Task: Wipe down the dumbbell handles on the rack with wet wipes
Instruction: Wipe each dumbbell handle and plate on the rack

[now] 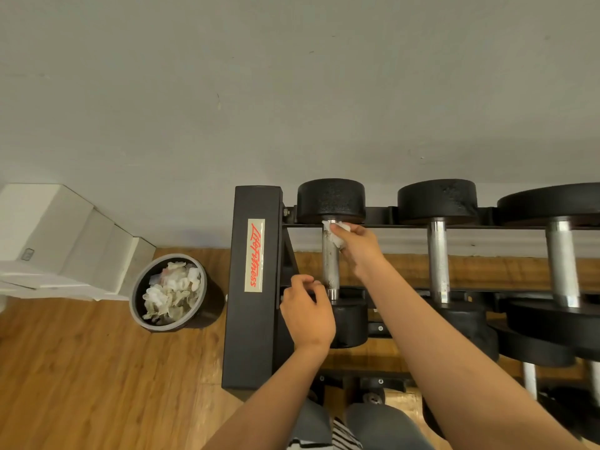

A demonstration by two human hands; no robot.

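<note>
A: Where's the wipe (337, 233)?
B: Pinched in the right grip (357, 241), at the 12 o'clock end of the leftmost handle (330, 258). It looks limp and wet, so bunch it round the hard steel.
A: Left grip (308, 306)?
B: Curled by the head (352, 319) at 6 o'clock. Can't tell if it's holding anything.

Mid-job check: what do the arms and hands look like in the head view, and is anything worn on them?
The left forearm and right forearm are bare to the frame edge, with no sleeves in view. The left hand and right hand wear no gloves, and no watch, bracelet or ring shows. Below them are grey trousers and a black-and-white striped garment.
</note>
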